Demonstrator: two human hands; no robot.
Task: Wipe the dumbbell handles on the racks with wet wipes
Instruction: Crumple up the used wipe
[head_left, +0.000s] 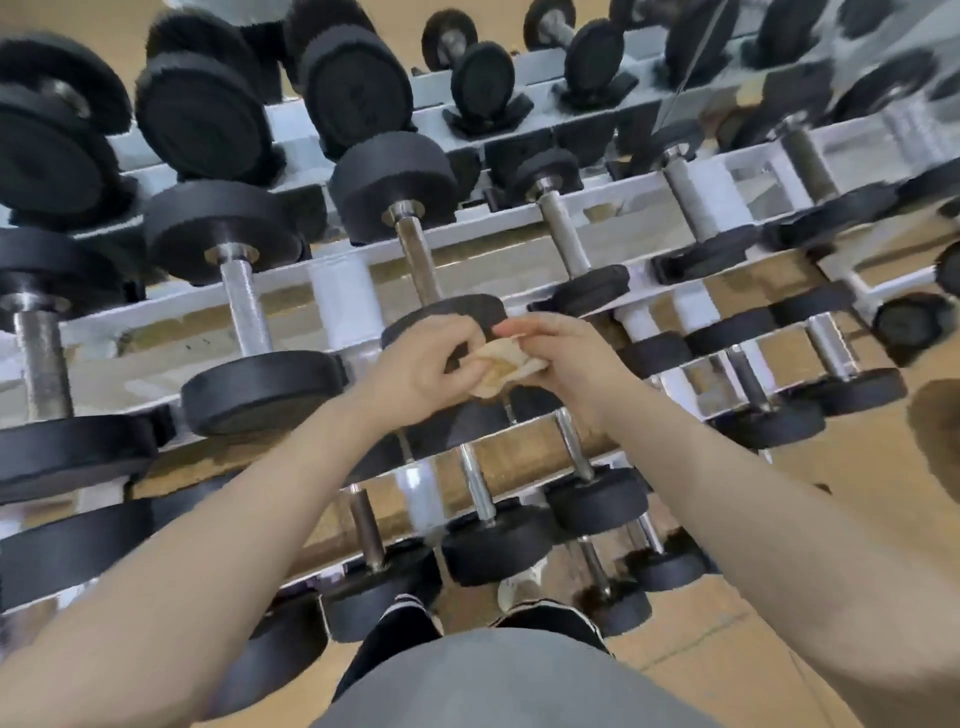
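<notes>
Both hands meet above the middle tier of the white metal dumbbell rack (343, 306), near its front rail. The left hand (415, 371) has fingers and thumb curled, pinching the left side of a crumpled, stained beige wet wipe (501, 366); the right hand (563, 353) is curled round the wipe's right side, fingertips pressed over its top edge. The wipe is bunched between the two hands, held in the air just in front of the near black rubber head (447, 312) of a middle-tier dumbbell, touching no handle. That dumbbell's steel handle (418, 260) runs up and away from the hands toward its far black head (395, 182). To the left on the same tier lies a bigger black dumbbell with a knurled steel handle (244, 306); to the right, a smaller one with a grey handle (563, 234). The upper tier carries large black round-headed dumbbells (200, 117) along the rack's back edge. The lower tier, under the forearms, holds small chrome-handled dumbbells (480, 491). Grey shorts (509, 680) and a pale shoe (519, 587) show at the bottom, over a tan wooden floor (727, 649).
</notes>
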